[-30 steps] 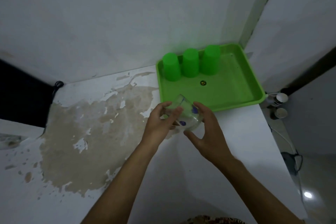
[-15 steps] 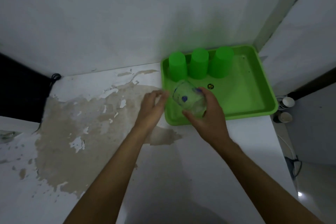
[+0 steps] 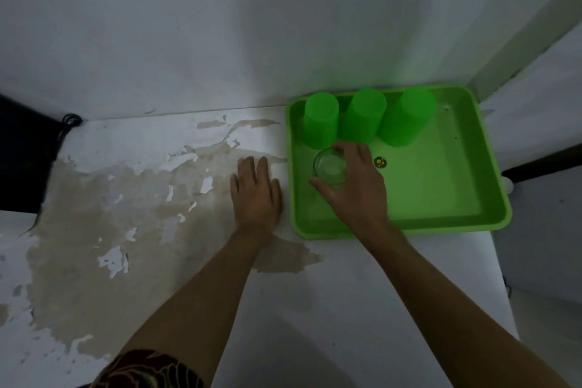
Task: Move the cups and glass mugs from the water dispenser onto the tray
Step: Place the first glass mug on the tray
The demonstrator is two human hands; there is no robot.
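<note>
White walls meet in a corner behind a white counter [image 3: 330, 293] whose paint has peeled to a tan patch on the left; from the head camera, the only view I have, a green tray [image 3: 441, 224] sits on the counter against the back wall, toward the right-hand corner.

Three green cups [image 3: 321, 123] stand upside down in a row along the tray's far edge, the middle and right ones touching or nearly so; just in front of the leftmost cup is the glass mug [image 3: 330, 166], and I look straight down onto its round end, so its long axis is upright; it seems to rest on the tray floor, though I cannot tell for certain.

My right hand [image 3: 356, 189] is the one on it, fingers and thumb curled around the glass from the right and near side; my left hand [image 3: 255, 195] lies flat on the counter just beside the tray's left rim, fingers spread and holding nothing.

The mug is clear, thick-walled and tinted green by the tray; I cannot make out its handle; the release looks like a straight lift up and back, as the cup stands just behind the fingertips.
</note>
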